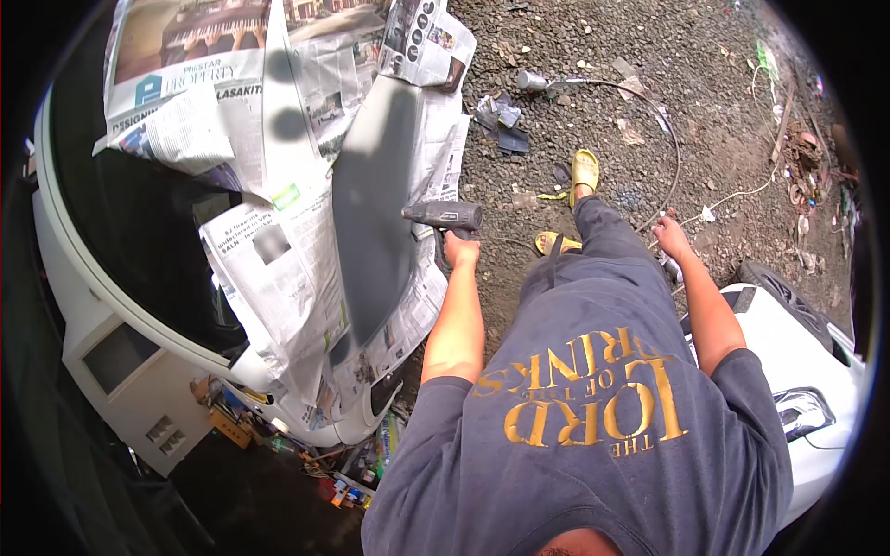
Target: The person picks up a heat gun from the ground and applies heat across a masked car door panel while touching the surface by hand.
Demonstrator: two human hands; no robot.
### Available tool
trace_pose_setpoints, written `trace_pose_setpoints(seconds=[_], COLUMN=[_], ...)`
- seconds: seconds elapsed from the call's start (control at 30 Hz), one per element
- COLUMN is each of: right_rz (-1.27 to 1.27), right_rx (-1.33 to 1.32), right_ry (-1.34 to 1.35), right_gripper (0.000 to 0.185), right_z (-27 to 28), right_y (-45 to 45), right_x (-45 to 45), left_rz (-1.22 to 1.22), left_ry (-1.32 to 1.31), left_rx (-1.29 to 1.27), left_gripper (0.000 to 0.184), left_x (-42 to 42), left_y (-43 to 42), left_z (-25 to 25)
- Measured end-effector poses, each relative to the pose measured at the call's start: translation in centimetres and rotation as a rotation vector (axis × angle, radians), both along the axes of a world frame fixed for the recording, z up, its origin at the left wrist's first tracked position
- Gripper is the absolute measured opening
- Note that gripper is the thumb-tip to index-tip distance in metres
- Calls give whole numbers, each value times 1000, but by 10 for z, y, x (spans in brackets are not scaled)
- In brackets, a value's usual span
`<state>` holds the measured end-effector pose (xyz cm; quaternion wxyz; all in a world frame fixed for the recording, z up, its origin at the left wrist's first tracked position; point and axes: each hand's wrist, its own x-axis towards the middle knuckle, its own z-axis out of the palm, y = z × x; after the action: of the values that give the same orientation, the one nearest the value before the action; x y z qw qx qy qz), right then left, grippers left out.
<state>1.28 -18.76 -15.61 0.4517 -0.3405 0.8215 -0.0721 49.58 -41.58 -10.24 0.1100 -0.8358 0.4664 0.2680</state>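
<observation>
My left hand [461,248] is closed around the handle of a dark heat gun [445,216]. The gun's nozzle points left, close to a smooth grey car panel [375,204] bordered by newspaper. A sheet of printed newspaper [269,269] covers the car body left of the panel, and more lies along its right edge. Out to the right, my right hand [671,238] is held low with its fingers curled. A dark hose [680,139] passes near those fingers; whether they hold anything is not clear.
A spray gun with a metal cup [532,82] lies on the gravel [593,120], near dark scraps [505,120]. Behind my right arm stands a white vehicle [797,398]. Bottles and boxes [362,468] clutter the lower left. A pale cord [742,196] crosses the ground.
</observation>
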Motion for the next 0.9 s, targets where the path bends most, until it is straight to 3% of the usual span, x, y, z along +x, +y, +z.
trace_pose_setpoints(seconds=[0.3,0.77,0.87,0.9], right_rz=[-41,-114,-100,-98], right_rx=[-4,116,80,66], right_ry=[-34,10,3,-11], right_gripper=[45,41,42,42], right_z=[28,38,28,26], right_y=[-61,-54,-51,-50], right_x=[-36,-92,-93,-94], left_rz=[-97,-195,-156,-161], left_ry=[110,421,527,547], left_rx=[80,85,46,30], left_gripper=[70,70,66,54], left_x=[-61,-94,-103,-115], left_y=[-71,-154,-168,-171], left_z=[19,-60,-64,-49])
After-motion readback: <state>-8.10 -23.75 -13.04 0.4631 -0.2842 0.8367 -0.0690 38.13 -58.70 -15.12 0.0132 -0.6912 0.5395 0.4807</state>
